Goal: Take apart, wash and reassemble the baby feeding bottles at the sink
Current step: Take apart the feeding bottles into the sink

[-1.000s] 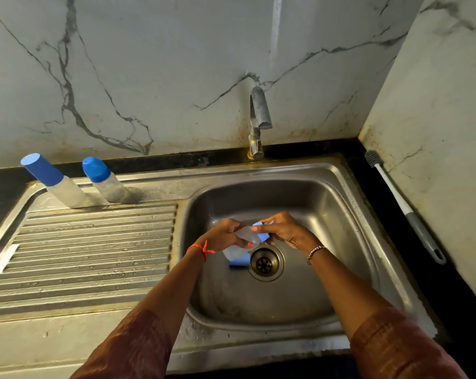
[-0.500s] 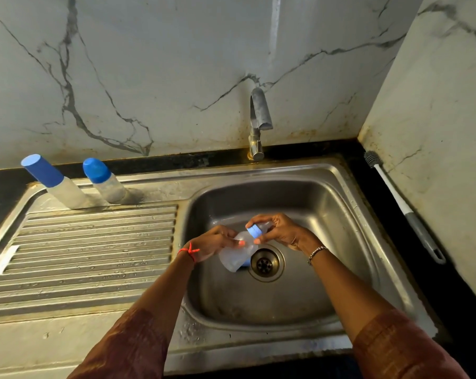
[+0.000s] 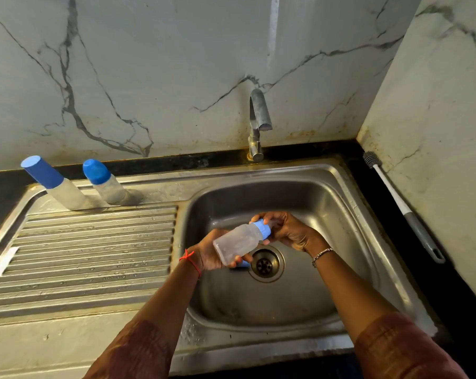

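Hands [image 3: 212, 255] [image 3: 289, 231] grip bottle [image 3: 238, 242] over sink [image 3: 340, 203].

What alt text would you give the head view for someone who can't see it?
Two hands hold a frosted baby bottle tilted over the sink: the left hand grips its base, the right hand its blue collar. Two blue-capped bottles stand on the drainboard; a bottle brush lies on the right counter.

Frosted bottle [image 3: 237, 243], blue collar [image 3: 263, 228]

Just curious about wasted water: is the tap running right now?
Off, it seems: no stream of water falls from the tap into the sink basin.
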